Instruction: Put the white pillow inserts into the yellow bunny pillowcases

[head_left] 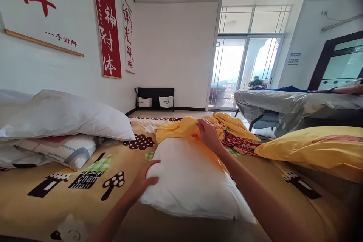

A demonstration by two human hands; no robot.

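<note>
Room: white walls with red and white calligraphy banners (107,22) on the left, a glass balcony door (245,70) at the back, bright daylight outside
Bed: yellow sheet (42,200) printed with brown mushrooms and trees, filling the foreground
Pillow in hand: bare white pillow (190,179) lying flat on the sheet in the middle, its far end meeting a yellow pillowcase (181,126)
Pillowcase: bunched and crumpled at the pillow's far end, spreading back towards a red plaid cloth (241,143)
Left hand (144,179): pressed against the pillow's near left edge, fingers curled loosely onto the white fabric, thumb on top; resting on it, not gripping
Right hand (208,134): at the far end of the pillow, fingers pinched narrow on a fold of the yellow pillowcase
Left of the bed: a white pillow (65,115) stacked on a patterned pillow (61,149), near the wall
Right of the bed: a pillow in a yellow cover (312,149), well apart from the hands
Beyond: a table under a grey cover (295,106), with another person's forearm (347,89) lying on its far right edge
</note>
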